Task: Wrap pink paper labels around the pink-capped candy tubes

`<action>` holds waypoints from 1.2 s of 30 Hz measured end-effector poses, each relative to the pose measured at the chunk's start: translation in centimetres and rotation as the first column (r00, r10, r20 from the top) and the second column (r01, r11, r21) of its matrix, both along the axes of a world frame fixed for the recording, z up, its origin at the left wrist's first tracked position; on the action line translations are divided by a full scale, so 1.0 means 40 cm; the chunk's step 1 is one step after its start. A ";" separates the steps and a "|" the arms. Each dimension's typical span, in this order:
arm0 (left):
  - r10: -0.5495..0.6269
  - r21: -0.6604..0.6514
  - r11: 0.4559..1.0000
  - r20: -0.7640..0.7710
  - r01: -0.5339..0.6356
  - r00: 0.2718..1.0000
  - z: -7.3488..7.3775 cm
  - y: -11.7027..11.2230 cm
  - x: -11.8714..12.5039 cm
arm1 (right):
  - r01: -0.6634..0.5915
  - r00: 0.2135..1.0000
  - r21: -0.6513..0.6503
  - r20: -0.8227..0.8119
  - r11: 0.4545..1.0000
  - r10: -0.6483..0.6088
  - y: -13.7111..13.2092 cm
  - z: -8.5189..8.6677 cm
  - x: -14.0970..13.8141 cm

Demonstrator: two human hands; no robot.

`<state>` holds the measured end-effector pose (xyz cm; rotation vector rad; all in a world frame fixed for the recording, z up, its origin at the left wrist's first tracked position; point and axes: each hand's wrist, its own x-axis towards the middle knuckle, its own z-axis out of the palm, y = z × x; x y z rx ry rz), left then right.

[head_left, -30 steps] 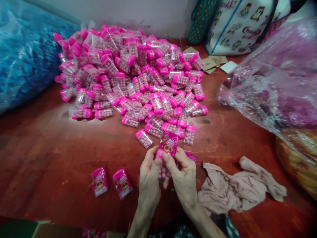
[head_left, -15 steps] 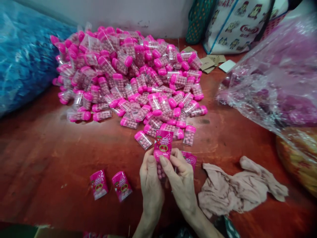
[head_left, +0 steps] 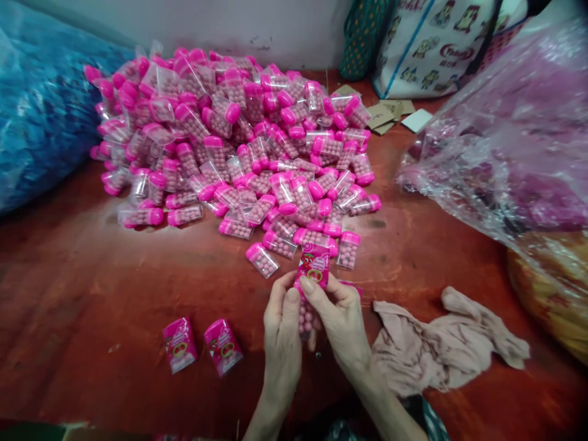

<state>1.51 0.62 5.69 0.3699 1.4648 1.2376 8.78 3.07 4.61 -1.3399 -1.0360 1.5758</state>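
Note:
Just in front of the heap, my two hands meet around a clear candy container [head_left: 306, 320] filled with pink balls. Its side is gripped by my left hand [head_left: 283, 324], thumb and fingers closed. My right hand [head_left: 342, 321] pinches a pink printed sleeve [head_left: 316, 262] at the container's upper end, its thumb pressed across the sleeve's lower edge. The container's cap is hidden, so how far the sleeve covers it I cannot tell. Another pink printed piece [head_left: 353, 288] shows partly behind my right hand. Two containers in printed sleeves, one [head_left: 180, 344] beside the other [head_left: 223, 346], lie at left.
A large heap of pink-capped candy containers [head_left: 215, 147] covers the back of the red table [head_left: 92, 275]. A bag of blue pieces [head_left: 41, 104] stands left, a clear plastic bag [head_left: 505, 147] right. A crumpled cloth [head_left: 436, 343] lies near my right forearm; cardboard pieces [head_left: 386, 116] lie behind.
My right thumb has moved up onto the printed sleeve, and more of the container's pink balls shows below it. Both hands sit slightly farther right. The view has shifted a little.

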 end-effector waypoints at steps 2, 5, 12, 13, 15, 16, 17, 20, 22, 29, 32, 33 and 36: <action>0.021 -0.016 1.000 -0.087 -0.022 0.996 0.003 -0.006 0.004 | 0.039 0.998 -0.013 0.048 0.999 -0.039 -0.011 -0.004 -0.014; 0.072 -0.041 0.996 -0.219 -0.083 0.973 0.006 -0.010 0.010 | 0.035 0.995 -0.005 0.090 0.999 -0.035 -0.028 -0.007 -0.038; -0.065 -0.057 0.997 -0.299 0.050 0.952 -0.003 0.003 -0.027 | -0.062 0.977 0.103 0.212 0.993 0.039 -0.014 -0.006 -0.017; -0.135 -0.046 0.991 -0.328 0.128 0.935 -0.006 0.005 -0.043 | -0.083 0.971 0.100 0.230 0.991 0.059 -0.011 -0.004 -0.006; -0.210 -0.039 0.976 -0.423 0.214 0.881 -0.010 0.010 -0.078 | -0.128 0.963 0.093 0.252 0.987 0.101 -0.008 0.003 0.015; -0.186 -0.021 0.980 -0.477 0.200 0.859 -0.012 0.012 -0.093 | -0.166 0.959 0.083 0.247 0.983 0.141 -0.007 0.008 0.023; -0.163 0.001 0.982 -0.500 0.189 0.851 -0.012 0.014 -0.104 | -0.216 0.953 0.068 0.231 0.974 0.195 -0.007 0.013 0.029; -0.175 0.044 0.979 -0.318 0.199 0.932 -0.008 0.024 -0.106 | -0.380 0.918 0.027 0.131 0.924 0.374 -0.003 0.027 0.031; -0.167 0.048 0.984 -0.066 0.171 0.984 -0.002 0.035 -0.086 | -0.432 0.899 0.011 0.077 0.902 0.430 -0.002 0.029 0.022; 0.149 0.038 0.986 0.247 -0.163 0.958 -0.007 0.071 -0.036 | -0.315 0.904 0.069 0.327 0.947 0.277 -0.046 -0.004 0.003; 0.151 0.015 0.987 0.257 -0.160 0.955 -0.011 0.073 -0.046 | -0.369 0.882 0.113 0.357 0.922 0.309 -0.061 -0.019 0.013; 0.142 -0.001 0.989 0.271 -0.148 0.952 -0.011 0.073 -0.050 | -0.380 0.877 0.115 0.359 0.918 0.319 -0.061 -0.023 0.016; 0.107 -0.045 0.994 0.315 -0.097 0.943 -0.010 0.070 -0.054 | -0.410 0.857 0.076 0.374 0.909 0.355 -0.047 -0.026 0.020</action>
